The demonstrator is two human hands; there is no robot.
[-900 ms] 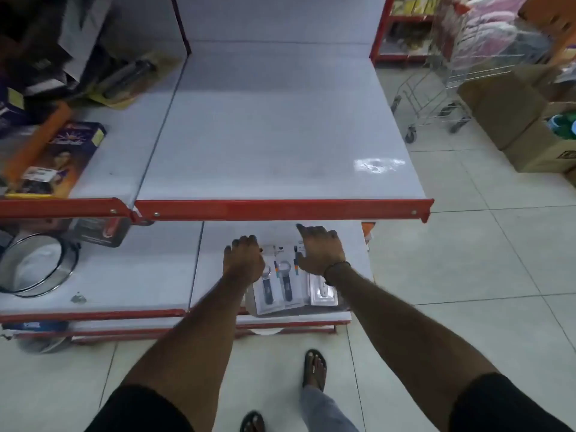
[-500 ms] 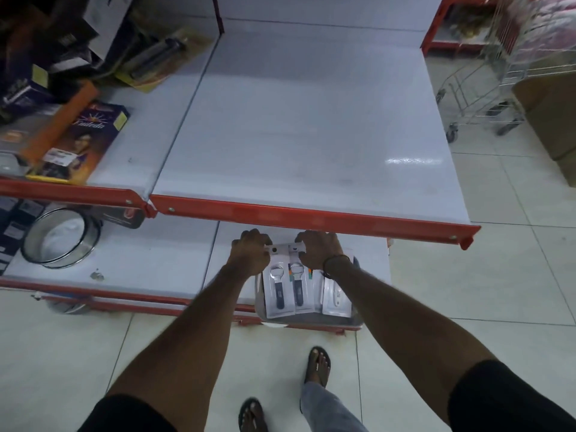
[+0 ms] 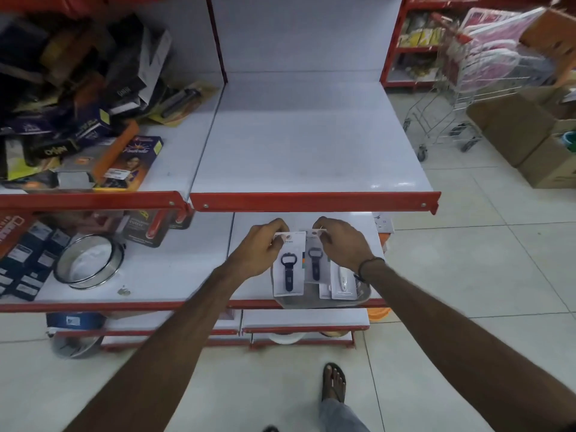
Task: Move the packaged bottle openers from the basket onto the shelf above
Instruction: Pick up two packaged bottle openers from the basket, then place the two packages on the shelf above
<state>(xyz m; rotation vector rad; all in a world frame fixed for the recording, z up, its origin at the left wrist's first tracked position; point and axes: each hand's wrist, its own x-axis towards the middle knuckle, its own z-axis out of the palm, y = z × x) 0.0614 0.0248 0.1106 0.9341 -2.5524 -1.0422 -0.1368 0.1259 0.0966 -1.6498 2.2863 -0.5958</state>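
A grey basket sits on the lower white shelf, under the red front lip of the shelf above. My left hand pinches the top of one carded bottle opener, dark blue on a white card. My right hand pinches the top of a second carded bottle opener. Both cards hang just above the basket. More white packs lie in the basket, partly hidden by my right wrist.
The left bay of the upper shelf is piled with boxes. A round steel sieve sits on the lower shelf at left. A wire trolley and cardboard boxes stand on the tiled floor at right. A sandalled foot is below.
Both hands closed on the tops of two cards and lifted them out of the basket. The camera tilted up, showing more of the upper shelf.
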